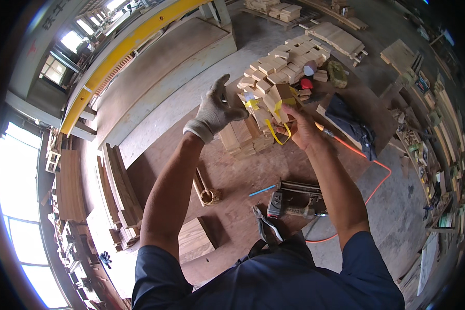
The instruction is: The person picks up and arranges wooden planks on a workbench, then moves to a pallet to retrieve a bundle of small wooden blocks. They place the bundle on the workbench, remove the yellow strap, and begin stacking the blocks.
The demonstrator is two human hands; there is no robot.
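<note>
My left hand [217,108], in a pale knit glove, is raised with thumb and fingers apart and nothing between them. My bare right hand [300,124] grips a small wooden block [277,101] with yellow tape [275,133] hanging from it in a loop. Behind the hands lies a heap of light wooden blocks [283,62]. Darker wooden boards [242,135] are stacked below my hands on the brown work table [232,182]. Nearer to me lie a nail gun [277,201], pliers [264,224] and a blue strip [262,190].
An orange air hose [378,162] curves down at the right. Dark cloth [348,124] lies on the table's right side. Long boards [120,193] are stacked at left, a flat wooden panel [195,240] in front. A yellow machine beam [131,46] crosses the upper left.
</note>
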